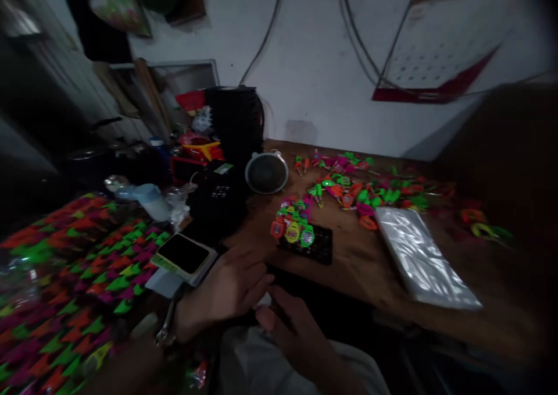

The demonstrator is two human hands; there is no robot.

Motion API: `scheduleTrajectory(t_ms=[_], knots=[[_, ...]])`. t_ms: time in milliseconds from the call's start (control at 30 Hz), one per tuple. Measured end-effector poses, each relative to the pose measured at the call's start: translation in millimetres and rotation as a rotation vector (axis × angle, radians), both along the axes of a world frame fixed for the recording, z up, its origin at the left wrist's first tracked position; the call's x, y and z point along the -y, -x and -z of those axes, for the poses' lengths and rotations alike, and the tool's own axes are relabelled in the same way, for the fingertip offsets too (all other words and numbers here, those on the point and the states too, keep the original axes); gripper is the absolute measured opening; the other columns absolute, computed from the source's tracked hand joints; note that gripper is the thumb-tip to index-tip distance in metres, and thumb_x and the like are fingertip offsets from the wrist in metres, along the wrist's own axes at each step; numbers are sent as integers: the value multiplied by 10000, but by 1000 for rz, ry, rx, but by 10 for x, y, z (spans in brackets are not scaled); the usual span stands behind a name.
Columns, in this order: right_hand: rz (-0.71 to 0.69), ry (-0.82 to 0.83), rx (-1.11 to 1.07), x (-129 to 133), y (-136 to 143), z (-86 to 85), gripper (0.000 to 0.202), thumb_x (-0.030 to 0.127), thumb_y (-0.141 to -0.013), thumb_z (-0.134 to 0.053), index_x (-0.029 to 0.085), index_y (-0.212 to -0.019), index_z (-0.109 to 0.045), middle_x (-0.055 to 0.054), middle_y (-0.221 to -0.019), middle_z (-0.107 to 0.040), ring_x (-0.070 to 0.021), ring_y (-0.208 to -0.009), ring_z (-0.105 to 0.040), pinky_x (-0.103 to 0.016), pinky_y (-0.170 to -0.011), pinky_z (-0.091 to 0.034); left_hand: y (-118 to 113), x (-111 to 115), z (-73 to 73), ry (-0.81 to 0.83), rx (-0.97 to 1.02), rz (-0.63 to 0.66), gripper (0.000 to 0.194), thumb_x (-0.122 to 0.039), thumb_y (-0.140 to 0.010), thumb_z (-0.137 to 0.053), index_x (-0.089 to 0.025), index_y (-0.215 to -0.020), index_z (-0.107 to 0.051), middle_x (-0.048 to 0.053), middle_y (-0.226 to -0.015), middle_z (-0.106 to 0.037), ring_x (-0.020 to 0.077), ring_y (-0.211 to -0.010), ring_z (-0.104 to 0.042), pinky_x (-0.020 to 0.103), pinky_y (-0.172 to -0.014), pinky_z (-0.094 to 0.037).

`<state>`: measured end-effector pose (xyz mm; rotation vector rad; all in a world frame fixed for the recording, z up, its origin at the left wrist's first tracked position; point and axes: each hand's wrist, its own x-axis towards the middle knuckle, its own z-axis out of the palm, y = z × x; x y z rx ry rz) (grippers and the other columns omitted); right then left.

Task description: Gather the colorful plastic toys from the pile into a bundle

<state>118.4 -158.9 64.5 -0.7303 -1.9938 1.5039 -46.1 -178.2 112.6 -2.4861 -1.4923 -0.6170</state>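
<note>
- At the table's near edge, a small pale piece (pixel 264 300) sits between our hands.
- Our left hand (pixel 229 290) curls loosely beside it; our right hand (pixel 290 325) pinches it, we think.
- Beyond lies a black tray (pixel 314 245) bearing coloured toy watches (pixel 293 227).

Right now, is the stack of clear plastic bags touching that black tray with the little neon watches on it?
Apart. The head view shows bare wooden table between the clear plastic bags and the black tray bearing the neon watches.

toy watches (pixel 349 192): neon green, pink, orange | tray (pixel 310 245): black | table (pixel 357 267): brown
</note>
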Motion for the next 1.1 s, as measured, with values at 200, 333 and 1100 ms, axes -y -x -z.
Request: scheduleTrajectory(t_ms=[200,333,1100], knots=[[43,369,-84,-42,-538,211,406,551,-830,-519,149,-868,-561,31,-643,-449,-71,-560,-366,-180,-506,-287,284,-593,-493,-85,12,-112,602,-408,-918,-163,-113,-571,-557,-23,-577,-397,81,-600,-447,269,-697,-400],[85,677,-350,34,-811,305,452,576,-821,-517,148,-965,-534,14,-624,-514,-61,-477,-393,-177,-463,-281,422,-699,-432,220,310,-140,549,-465,-915,-258,-85,-692,-585,-36,-619,-494,66,-582,-457,192,-634,-394],[262,687,-527,-25,-966,844,278,435,-732,-700,211,-885,-638,6,-725,-512,-70,-573,-422,-181,-521,-348,78,-468,2182,569,118,-621,288,-392,-895,-509,-139,-1006,-591,70,-993,-602,200,-949,-567,428,-878,-446]])
